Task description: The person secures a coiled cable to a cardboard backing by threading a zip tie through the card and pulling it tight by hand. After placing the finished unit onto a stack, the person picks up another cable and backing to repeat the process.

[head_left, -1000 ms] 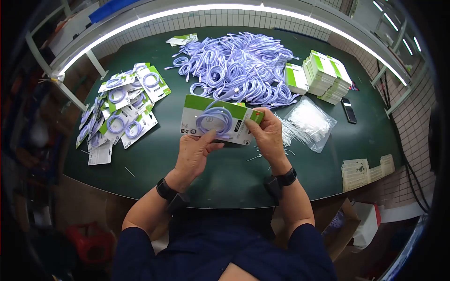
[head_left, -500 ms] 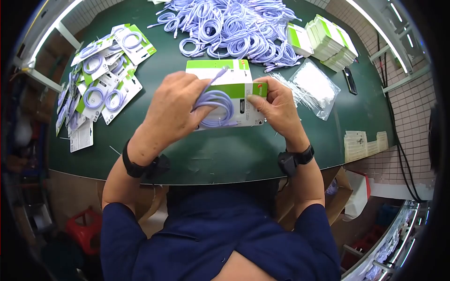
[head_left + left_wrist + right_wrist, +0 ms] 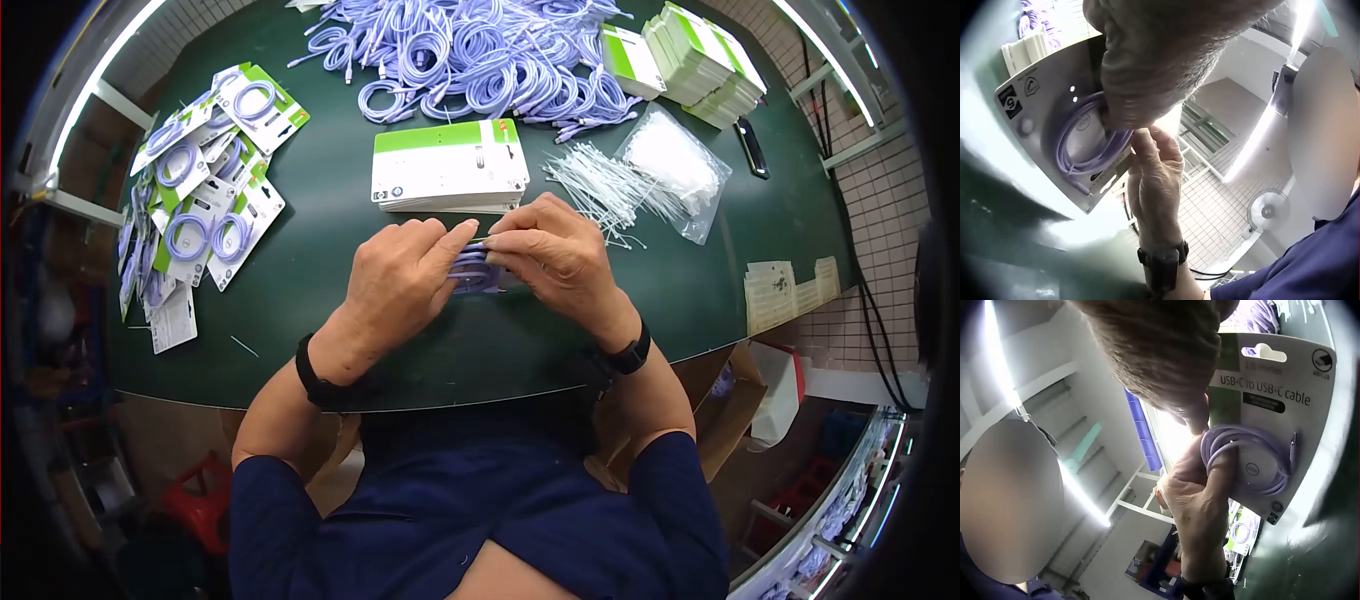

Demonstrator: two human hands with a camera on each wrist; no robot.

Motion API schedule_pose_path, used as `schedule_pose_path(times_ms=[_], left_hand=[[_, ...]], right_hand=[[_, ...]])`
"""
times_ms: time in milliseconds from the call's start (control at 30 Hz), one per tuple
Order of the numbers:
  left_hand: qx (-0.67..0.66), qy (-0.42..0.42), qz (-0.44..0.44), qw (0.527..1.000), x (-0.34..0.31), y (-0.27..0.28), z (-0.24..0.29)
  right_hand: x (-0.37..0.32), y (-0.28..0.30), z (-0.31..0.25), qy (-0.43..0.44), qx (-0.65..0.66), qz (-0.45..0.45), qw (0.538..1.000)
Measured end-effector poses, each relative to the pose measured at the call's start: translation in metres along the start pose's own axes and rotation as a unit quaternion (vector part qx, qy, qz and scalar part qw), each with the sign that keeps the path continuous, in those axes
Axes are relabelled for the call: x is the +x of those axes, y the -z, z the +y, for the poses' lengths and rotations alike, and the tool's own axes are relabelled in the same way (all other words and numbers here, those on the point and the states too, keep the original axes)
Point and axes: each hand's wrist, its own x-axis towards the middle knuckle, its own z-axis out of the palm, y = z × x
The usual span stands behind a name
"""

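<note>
Between the two hands, low over the table, a printed white and green card point(image 3: 1310, 425) stands steeply tilted with a coiled lilac USB-C cable point(image 3: 1263, 485) against its front. My left hand point(image 3: 400, 275) grips the card and coil from the left, its thumb pressed on the cable. At the top edge, my right hand point(image 3: 560, 255) pinches the card beside the coil with thumb and fingers. The right fingertips sit close to the left thumb. Just beyond the hands lies a stack of flat cards point(image 3: 450, 165).
A heap of lilac cables point(image 3: 480, 60) fills the back. Carded cables point(image 3: 190, 235) are piled at left. To the right are loose white cable ties point(image 3: 595, 185), a plastic bag of ties point(image 3: 680, 165), stacked cards point(image 3: 700, 60) and a black phone-like object point(image 3: 750, 148).
The held card and cable came off the stack toward the body and tilted steeply. The left hand shifted from over the coil to its left side; the right hand moved to the top edge.
</note>
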Motion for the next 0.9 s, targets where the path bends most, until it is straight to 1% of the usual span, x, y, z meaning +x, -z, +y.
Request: schedule_pose_path(times_ms=[67,100,200,333,500,633,733,900], left_hand=[[-0.019,-0.007,0.031,0.999,-0.003,-0.001,-0.002],[-0.02,-0.005,0.027,0.999,-0.004,-0.003,-0.004],[-0.065,-0.011,0.083,0.994,-0.009,-0.015,-0.011],[-0.1,-0.026,0.091,0.99,-0.015,-0.016,-0.016],[-0.147,-0.038,0.073,0.986,-0.012,-0.008,-0.015],[-0.139,-0.043,0.068,0.987,-0.015,-0.01,-0.018],[-0.109,-0.059,0.085,0.989,-0.013,-0.012,-0.018],[-0.09,-0.06,0.077,0.991,-0.014,-0.015,-0.019]], right_hand=[[-0.005,-0.009,0.003,-0.013,0.009,0.025,1.0],[-0.006,-0.012,0.004,-0.016,0.011,0.026,0.999],[-0.007,-0.016,0.006,-0.012,-0.01,0.041,0.999],[-0.009,-0.017,0.006,-0.025,-0.006,0.057,0.998],[-0.013,-0.019,0.006,-0.017,0.003,0.069,0.997],[-0.013,-0.02,0.008,-0.018,0.008,0.064,0.998],[-0.012,-0.019,0.01,-0.015,0.006,0.056,0.998],[-0.016,-0.015,0.014,-0.022,0.011,0.054,0.998]])
